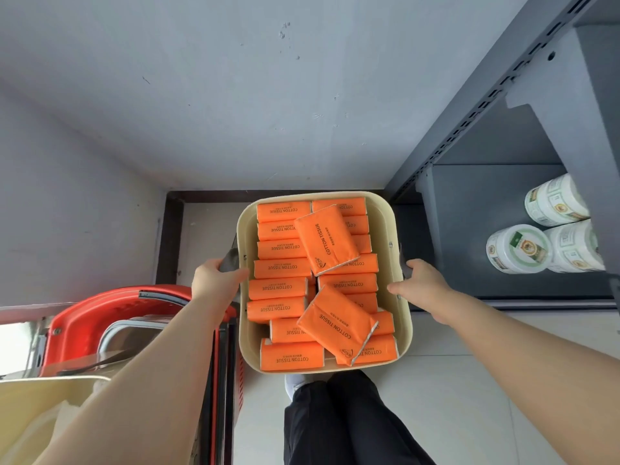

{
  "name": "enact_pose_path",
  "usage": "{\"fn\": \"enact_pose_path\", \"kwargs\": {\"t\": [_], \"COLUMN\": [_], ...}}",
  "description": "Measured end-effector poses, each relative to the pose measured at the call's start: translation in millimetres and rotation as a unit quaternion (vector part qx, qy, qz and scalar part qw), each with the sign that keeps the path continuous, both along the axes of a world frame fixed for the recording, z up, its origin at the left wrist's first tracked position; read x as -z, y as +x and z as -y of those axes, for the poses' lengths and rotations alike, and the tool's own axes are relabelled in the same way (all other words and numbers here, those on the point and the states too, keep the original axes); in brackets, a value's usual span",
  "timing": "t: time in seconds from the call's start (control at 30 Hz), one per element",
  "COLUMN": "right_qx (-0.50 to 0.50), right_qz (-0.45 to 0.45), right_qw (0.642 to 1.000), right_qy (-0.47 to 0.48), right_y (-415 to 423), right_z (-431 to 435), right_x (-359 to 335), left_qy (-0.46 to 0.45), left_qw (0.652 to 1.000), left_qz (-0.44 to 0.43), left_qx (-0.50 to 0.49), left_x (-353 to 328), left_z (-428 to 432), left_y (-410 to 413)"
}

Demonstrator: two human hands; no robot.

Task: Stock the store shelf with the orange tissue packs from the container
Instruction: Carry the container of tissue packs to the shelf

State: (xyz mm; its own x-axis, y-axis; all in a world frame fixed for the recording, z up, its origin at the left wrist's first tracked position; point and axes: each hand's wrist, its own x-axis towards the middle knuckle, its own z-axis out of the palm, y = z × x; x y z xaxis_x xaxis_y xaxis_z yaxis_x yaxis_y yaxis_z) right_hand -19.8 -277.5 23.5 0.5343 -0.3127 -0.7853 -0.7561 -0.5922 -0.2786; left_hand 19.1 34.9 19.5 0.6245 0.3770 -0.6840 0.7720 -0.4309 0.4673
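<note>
The container (384, 226) is in the middle, with tissue packs (281, 268) in rows inside it and two more lying tilted on top. The left hand (214, 280) grips its left side, the right hand (422, 283) its right side. At the right stands the shelf (486, 229) — jars (518, 248) on it. A basket (100, 317) is near left; the wall (235, 95) is far behind.

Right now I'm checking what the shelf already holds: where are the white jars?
In the head view, three white jars sit at the right edge on the grey shelf, to the right of the cream container of orange packs.
</note>
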Motion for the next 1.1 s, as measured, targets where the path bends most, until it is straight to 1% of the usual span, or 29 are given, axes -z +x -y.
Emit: {"fn": "enact_pose_path", "kwargs": {"t": [0.07,0.17,0.27,0.4,0.5,0.67,0.73,0.83,0.97,1.03,1.1], "right_qx": [-0.001,-0.027,-0.048,-0.032,-0.005,0.117,0.147,0.202,0.218,0.225,0.233], "right_qz": [0.002,0.005,0.01,-0.019,-0.044,-0.1,-0.104,-0.044,0.087,0.12,0.124], "right_qw": [1.0,1.0,0.999,0.999,0.998,0.988,0.983,0.978,0.971,0.967,0.964], "right_qy": [0.007,0.005,-0.003,-0.032,-0.039,0.014,0.02,0.03,0.034,0.026,0.017], "right_y": [-9.4,-24.6,-40.7,-66.2,-91.0,-136.8,-164.8,-205.8,-251.2,-276.1,-303.5], "right_z": [2.2,4.3,7.1,19.3,28.3,35.9,40.0,45.0,42.0,42.8,45.8], "right_x": [-10.0,-28.7,-49.5,-71.3,-80.8,-102.5,-113.8,-126.8,-156.9,-168.4,-175.3], "left_qy": [0.003,0.004,0.006,0.015,0.019,0.015,0.007,-0.006,-0.019,-0.02,-0.025], "left_qw": [1.0,0.999,1.0,0.999,0.998,0.991,0.986,0.979,0.969,0.963,0.959], "left_qz": [0.014,0.02,0.007,-0.002,-0.002,0.026,0.027,0.024,0.018,0.02,0.028], "left_qx": [-0.02,-0.036,-0.008,0.028,0.065,0.133,0.163,0.2,0.247,0.27,0.281], "left_x": [-10.2,-32.9,-57.1,-84.3,-100.4,-116.9,-122.8,-134.0,-151.6,-161.7,-170.5], "left_z": [5.8,12.2,14.4,16.7,25.4,43.1,49.6,57.1,70.0,81.9,95.8], "left_y": [-5.7,-14.2,-25.1,-39.8,-47.3,-62.9,-72.9,-91.2,-120.5,-135.0,-148.9]}}
